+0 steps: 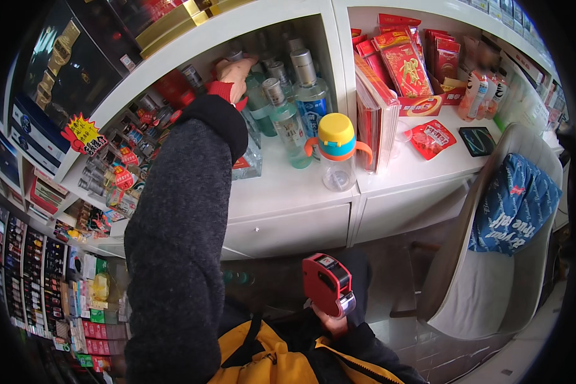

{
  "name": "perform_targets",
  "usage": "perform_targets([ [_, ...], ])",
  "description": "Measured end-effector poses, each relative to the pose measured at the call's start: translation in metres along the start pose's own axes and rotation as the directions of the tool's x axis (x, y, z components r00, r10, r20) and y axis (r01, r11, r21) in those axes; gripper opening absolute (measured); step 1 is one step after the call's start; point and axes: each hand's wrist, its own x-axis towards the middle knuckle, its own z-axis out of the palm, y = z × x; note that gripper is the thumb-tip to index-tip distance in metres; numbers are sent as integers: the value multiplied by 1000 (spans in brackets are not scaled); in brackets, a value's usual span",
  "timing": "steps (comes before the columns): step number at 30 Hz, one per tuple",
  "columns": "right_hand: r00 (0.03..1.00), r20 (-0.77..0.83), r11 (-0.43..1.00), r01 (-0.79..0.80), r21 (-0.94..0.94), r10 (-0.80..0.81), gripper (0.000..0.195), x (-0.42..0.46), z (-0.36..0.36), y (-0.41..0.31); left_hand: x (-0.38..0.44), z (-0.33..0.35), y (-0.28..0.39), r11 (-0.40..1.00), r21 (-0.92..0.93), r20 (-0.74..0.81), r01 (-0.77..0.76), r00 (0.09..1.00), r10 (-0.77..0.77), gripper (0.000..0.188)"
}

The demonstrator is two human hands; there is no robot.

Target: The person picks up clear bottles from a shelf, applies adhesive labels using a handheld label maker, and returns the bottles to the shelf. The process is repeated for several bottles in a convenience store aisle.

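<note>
My left hand (234, 76), at the end of a dark grey sleeve with a red cuff, reaches deep into a white shelf compartment (333, 53) among glass bottles. Its fingers are mostly hidden and lie close to the bottles' tops; whether they grip one I cannot tell. Below it stands a pale green bottle (260, 108). Nearer are a clear bottle with a silver cap (288, 127) and a taller blue-labelled bottle (311, 98). Low in front of my body, my right hand (335, 322) holds a red handheld price labeller (324, 283), its head pointing up.
A child's drinking bottle (337, 151) with orange handles stands near the shelf's front edge. Small bottles (125, 168) crowd the left. Red envelopes (408, 67) and a red pouch (432, 138) occupy the right compartment. An upholstered chair (480, 297) with a blue cushion (513, 206) stands at right.
</note>
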Motion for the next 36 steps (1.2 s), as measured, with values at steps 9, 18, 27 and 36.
perform_targets([
  [9, 994, 34, 994, 104, 37, -106, 41, 4, -2, 27, -24, 16, -5, 984, -175, -200, -38, 980, 2, 39],
  [18, 997, 55, 922, -66, 381, 49, 40, 2, 4, 35, -11, 3, -21, 998, -23, -424, 58, 904, -62, 42],
  [27, 951, 240, 48, -254, 966, 195, 43, 8, 3, 36, -64, -2, 9, 994, -27, -268, 106, 957, -109, 53],
  [36, 995, 37, 947, 72, 314, -88, 41, 3, 10, 52, -74, -9, 9, 976, 171, -336, 132, 940, -68, 44],
])
